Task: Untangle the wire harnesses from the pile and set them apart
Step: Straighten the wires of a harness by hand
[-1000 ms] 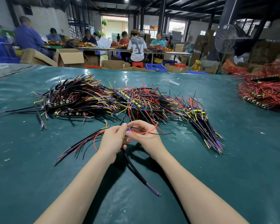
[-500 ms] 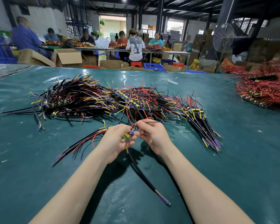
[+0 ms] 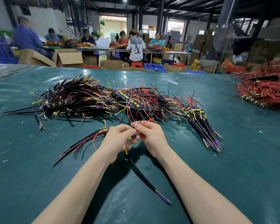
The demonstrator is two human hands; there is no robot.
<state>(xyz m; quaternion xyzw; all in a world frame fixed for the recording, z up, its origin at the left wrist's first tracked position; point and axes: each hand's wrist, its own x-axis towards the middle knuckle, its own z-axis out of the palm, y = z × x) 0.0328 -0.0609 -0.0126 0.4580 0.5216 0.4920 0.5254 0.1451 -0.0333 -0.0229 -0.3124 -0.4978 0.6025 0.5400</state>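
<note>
Just in front of pile (image 3: pixel 120 101), over worktop (image 3: pixel 233 159): left grip (image 3: pixel 116 141) pinches harness (image 3: pixel 143 174) by upper end, black tail dangling. Right grip (image 3: pixel 149 136) pinches red wire (image 3: pixel 146 121), loop from second ago now pulled straight. Reckon it's nearly free.

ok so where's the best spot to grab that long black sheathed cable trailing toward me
Probably mid-sheath on the long black sheathed cable, coming from above. That stretch runs straight and bare over the green table mat, clear of the tangled wire pile, while its near end splits into thin loose coloured wires.
</note>
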